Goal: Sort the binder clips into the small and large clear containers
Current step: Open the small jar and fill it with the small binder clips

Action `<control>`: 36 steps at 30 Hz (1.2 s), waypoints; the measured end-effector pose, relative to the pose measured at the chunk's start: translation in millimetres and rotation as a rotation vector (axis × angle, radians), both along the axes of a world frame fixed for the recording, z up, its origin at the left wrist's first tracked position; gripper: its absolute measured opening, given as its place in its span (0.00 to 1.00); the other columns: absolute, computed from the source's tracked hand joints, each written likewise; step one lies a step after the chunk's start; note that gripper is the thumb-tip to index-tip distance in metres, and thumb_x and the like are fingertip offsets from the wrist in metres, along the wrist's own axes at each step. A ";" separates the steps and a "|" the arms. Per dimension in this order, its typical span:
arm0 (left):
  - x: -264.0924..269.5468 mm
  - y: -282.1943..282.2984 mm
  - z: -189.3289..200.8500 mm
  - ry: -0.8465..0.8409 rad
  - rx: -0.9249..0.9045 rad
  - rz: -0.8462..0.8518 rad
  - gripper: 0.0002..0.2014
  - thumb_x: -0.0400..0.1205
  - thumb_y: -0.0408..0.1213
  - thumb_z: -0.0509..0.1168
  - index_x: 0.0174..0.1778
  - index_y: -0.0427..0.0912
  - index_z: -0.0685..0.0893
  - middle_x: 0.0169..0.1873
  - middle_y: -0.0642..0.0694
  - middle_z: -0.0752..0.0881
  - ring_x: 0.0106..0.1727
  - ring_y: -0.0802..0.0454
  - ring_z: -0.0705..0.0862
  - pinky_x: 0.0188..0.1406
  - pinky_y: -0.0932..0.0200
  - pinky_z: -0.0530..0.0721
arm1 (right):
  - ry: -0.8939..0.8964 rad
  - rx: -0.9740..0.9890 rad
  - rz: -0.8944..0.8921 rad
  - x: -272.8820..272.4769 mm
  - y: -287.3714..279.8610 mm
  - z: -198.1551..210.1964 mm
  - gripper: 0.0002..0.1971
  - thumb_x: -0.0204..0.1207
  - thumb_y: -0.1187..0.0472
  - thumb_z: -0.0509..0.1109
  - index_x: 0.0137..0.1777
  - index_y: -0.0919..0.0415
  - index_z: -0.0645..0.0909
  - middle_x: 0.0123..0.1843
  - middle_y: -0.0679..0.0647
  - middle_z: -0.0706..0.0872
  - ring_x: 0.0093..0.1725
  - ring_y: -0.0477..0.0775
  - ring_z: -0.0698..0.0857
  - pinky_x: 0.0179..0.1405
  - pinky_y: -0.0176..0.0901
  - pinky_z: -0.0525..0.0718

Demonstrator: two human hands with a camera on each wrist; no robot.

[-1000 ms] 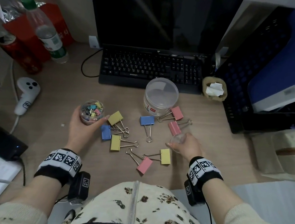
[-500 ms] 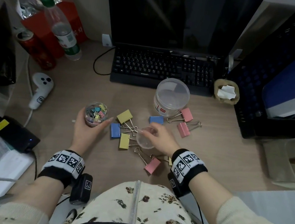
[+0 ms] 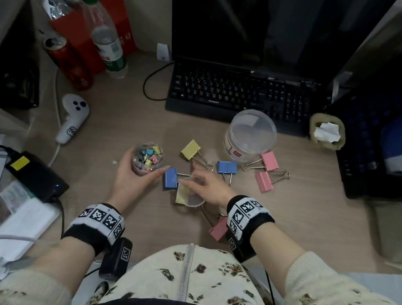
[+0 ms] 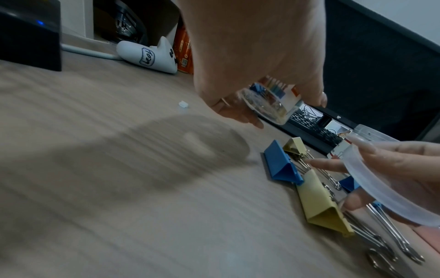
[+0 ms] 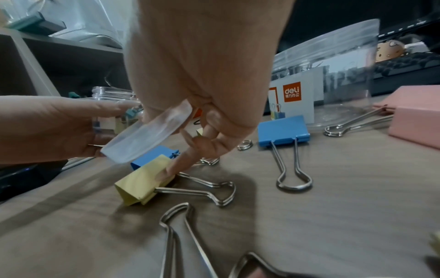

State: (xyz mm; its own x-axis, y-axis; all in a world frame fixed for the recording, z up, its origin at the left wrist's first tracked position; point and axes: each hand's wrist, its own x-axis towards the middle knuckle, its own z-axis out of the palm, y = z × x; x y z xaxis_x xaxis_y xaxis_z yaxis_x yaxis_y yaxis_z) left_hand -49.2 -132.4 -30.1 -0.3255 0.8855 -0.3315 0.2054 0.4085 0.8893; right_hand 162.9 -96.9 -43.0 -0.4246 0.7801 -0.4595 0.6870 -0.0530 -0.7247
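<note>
My left hand [image 3: 133,178] grips the small clear container [image 3: 146,157], full of small coloured binder clips and lifted off the desk [image 4: 269,105]. My right hand [image 3: 206,185] pinches a small clear round lid [image 3: 193,198] [image 5: 147,133] [image 4: 385,188], tilted, just right of that container and above a blue clip [image 3: 170,178] and a yellow clip [image 3: 181,194] [image 5: 145,180]. The large clear container [image 3: 250,135] stands with nothing inside it near the keyboard. Several large clips in yellow [image 3: 190,150], blue [image 3: 227,167] and pink [image 3: 263,181] lie on the desk around it.
A black keyboard [image 3: 239,94] and monitor stand at the back. At the left are a white controller [image 3: 72,117], a water bottle [image 3: 107,41], a red can [image 3: 67,62] and a black power adapter [image 3: 34,176]. A black rack [image 3: 386,123] stands at the right.
My right hand has carried the clear lid leftwards from the right side of the clip pile to just beside the small container. The left hand has kept its hold on that container.
</note>
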 end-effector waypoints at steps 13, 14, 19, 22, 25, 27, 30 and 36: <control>-10.1 8.4 -8.6 -0.045 -0.016 -0.054 0.41 0.64 0.45 0.84 0.72 0.49 0.74 0.58 0.56 0.83 0.55 0.67 0.82 0.50 0.76 0.79 | 0.029 -0.017 -0.142 2.3 3.0 1.0 0.18 0.77 0.41 0.69 0.28 0.47 0.75 0.31 0.48 0.80 0.34 0.47 0.78 0.37 0.44 0.74; -10.7 9.0 -8.4 -0.049 -0.020 -0.055 0.42 0.64 0.45 0.84 0.73 0.48 0.73 0.59 0.56 0.82 0.55 0.67 0.81 0.50 0.75 0.78 | 0.028 -0.034 -0.171 3.8 2.7 0.1 0.17 0.77 0.41 0.69 0.31 0.49 0.77 0.33 0.47 0.80 0.35 0.47 0.79 0.38 0.43 0.75; -15.8 11.7 -11.3 -0.048 -0.020 -0.059 0.42 0.67 0.43 0.83 0.77 0.46 0.71 0.54 0.64 0.79 0.53 0.71 0.79 0.46 0.79 0.79 | 0.001 -0.060 -0.305 19.2 3.1 -9.0 0.26 0.74 0.35 0.66 0.52 0.58 0.86 0.50 0.52 0.89 0.50 0.51 0.86 0.52 0.48 0.83; -21.2 12.5 -16.0 -0.063 -0.034 -0.078 0.48 0.61 0.52 0.84 0.77 0.48 0.72 0.61 0.57 0.82 0.61 0.63 0.82 0.65 0.59 0.82 | -0.071 -0.022 -0.342 26.0 2.7 -10.1 0.28 0.73 0.31 0.63 0.45 0.60 0.83 0.44 0.52 0.89 0.47 0.52 0.86 0.50 0.49 0.85; -21.7 14.1 -15.6 -0.051 -0.034 -0.074 0.44 0.64 0.47 0.84 0.75 0.48 0.72 0.57 0.62 0.81 0.56 0.72 0.80 0.61 0.68 0.80 | -0.235 0.055 -0.321 31.7 0.9 -8.8 0.21 0.79 0.37 0.62 0.37 0.54 0.77 0.34 0.47 0.82 0.40 0.54 0.83 0.39 0.46 0.80; -20.6 14.6 -14.6 -0.022 -0.032 -0.082 0.40 0.67 0.43 0.83 0.74 0.49 0.73 0.53 0.67 0.78 0.52 0.74 0.79 0.54 0.77 0.76 | -0.370 0.090 -0.257 33.8 -0.5 -8.8 0.19 0.80 0.40 0.61 0.40 0.55 0.77 0.37 0.48 0.81 0.44 0.56 0.83 0.39 0.46 0.77; -21.7 13.9 -17.1 -0.020 -0.035 -0.082 0.42 0.66 0.44 0.84 0.76 0.48 0.72 0.53 0.69 0.76 0.57 0.64 0.79 0.60 0.67 0.77 | -0.519 0.211 -0.158 31.8 -0.8 -9.3 0.20 0.78 0.38 0.62 0.54 0.54 0.79 0.54 0.51 0.80 0.57 0.56 0.81 0.49 0.50 0.80; -24.3 14.0 -21.5 -0.034 -0.030 -0.079 0.42 0.66 0.44 0.84 0.75 0.49 0.73 0.53 0.69 0.76 0.53 0.71 0.79 0.60 0.69 0.78 | -0.583 0.431 -0.016 3.5 9.9 12.2 0.24 0.78 0.45 0.64 0.70 0.55 0.72 0.65 0.54 0.76 0.65 0.57 0.76 0.61 0.53 0.74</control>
